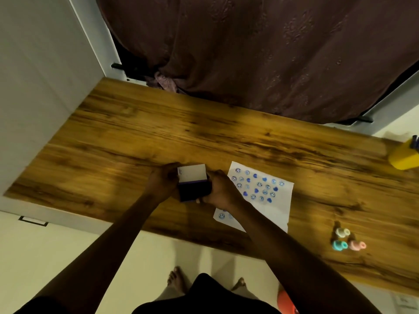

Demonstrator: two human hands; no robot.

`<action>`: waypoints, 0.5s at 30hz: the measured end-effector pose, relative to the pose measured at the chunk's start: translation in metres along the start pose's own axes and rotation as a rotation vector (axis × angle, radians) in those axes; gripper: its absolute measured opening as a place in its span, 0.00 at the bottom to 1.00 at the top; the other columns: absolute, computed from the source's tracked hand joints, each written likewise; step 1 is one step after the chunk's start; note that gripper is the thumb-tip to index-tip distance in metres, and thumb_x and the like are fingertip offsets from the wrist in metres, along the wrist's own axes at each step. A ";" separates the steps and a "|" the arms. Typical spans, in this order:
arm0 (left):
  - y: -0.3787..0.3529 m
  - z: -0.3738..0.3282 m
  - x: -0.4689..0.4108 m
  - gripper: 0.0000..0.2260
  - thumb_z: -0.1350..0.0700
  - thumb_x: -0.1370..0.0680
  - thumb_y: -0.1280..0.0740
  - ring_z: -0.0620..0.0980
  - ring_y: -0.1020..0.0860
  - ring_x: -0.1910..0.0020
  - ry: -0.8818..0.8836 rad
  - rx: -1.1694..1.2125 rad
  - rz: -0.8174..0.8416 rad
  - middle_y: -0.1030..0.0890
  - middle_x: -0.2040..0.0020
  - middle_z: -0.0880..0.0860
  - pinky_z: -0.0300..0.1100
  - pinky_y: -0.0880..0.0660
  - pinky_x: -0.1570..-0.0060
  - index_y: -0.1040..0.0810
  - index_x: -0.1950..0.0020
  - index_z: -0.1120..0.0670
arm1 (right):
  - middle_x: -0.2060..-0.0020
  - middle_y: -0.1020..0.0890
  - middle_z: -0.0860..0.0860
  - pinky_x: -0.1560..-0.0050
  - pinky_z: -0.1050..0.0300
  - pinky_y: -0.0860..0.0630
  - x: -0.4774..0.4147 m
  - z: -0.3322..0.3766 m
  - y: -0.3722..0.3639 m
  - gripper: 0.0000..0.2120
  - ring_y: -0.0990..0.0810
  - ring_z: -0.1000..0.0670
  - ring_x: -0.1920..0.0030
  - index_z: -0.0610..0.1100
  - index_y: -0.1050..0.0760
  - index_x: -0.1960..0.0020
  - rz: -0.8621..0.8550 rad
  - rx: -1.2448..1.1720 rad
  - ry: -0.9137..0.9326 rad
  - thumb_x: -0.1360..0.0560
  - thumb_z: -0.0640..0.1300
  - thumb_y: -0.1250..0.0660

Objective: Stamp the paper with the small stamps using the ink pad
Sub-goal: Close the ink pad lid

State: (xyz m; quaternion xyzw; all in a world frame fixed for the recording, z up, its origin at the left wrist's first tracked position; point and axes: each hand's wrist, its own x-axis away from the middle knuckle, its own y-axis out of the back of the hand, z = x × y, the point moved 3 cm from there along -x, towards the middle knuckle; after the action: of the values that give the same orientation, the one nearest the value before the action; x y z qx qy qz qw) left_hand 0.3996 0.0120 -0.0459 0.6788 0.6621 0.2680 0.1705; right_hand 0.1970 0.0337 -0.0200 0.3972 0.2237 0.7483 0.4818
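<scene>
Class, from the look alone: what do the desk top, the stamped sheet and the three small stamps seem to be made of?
Desk top: wood or wood-look laminate, streaky brown grain, slight sheen.
Sheet: thin white paper, lying flat, blue prints on it.
Stamps: likely plastic, smooth pastel bodies; too blurred to be sure.

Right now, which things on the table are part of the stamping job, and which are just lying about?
Job: ink pad case, held by left hand and right hand; stamped paper; three small stamps.
Lying about: yellow holder; brown curtain.
</scene>
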 end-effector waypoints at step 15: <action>0.011 -0.005 0.002 0.19 0.72 0.28 0.27 0.54 0.15 0.49 -0.110 0.043 -0.121 0.14 0.42 0.60 0.34 0.20 0.56 0.17 0.38 0.61 | 0.26 0.25 0.47 0.25 0.41 0.29 0.010 -0.004 -0.004 0.42 0.28 0.43 0.25 0.48 0.34 0.22 -0.071 -0.072 0.002 0.31 0.52 0.19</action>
State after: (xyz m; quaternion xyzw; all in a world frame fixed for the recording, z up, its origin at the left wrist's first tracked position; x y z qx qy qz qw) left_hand 0.4051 0.0131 -0.0354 0.6549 0.6970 0.2052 0.2080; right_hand 0.1940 0.0448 -0.0208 0.3707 0.2112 0.7386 0.5220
